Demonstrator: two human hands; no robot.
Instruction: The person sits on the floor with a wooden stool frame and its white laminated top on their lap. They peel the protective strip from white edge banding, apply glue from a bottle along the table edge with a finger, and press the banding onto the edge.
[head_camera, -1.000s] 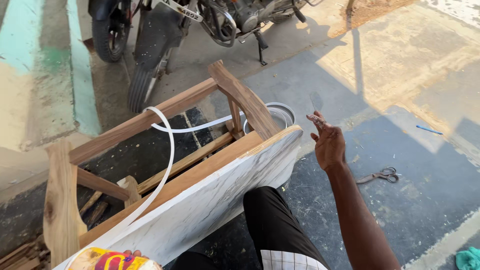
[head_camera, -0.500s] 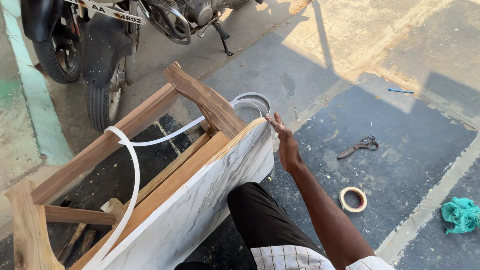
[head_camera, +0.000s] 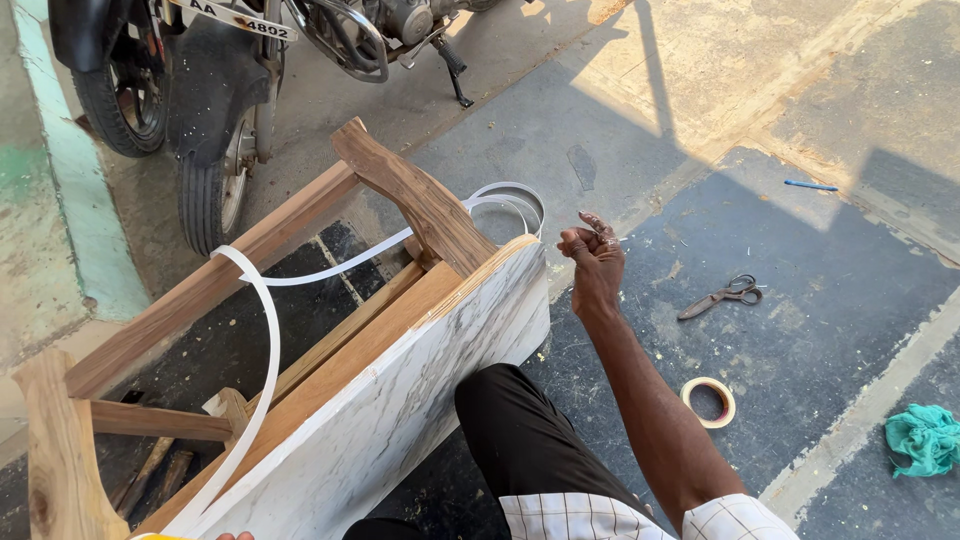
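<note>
A wooden table frame lies on its side, its marble-patterned top facing me. A long white edging strip loops over the frame and runs to a coil on the ground behind it. My right hand is raised just right of the top's far corner, fingers curled together, with nothing visible in it. Only the fingertips of my left hand show at the bottom edge, near the lower end of the strip; its grip is hidden. My dark trouser leg rests against the top.
Scissors and a roll of tape lie on the ground to the right, with a green rag further right and a blue pen beyond. A parked motorcycle stands behind the frame. A green-edged kerb runs along the left.
My right hand has come down and in toward the top's far corner, and its spread fingers have curled together. The view has shifted, bringing the tape roll and rag into sight.
</note>
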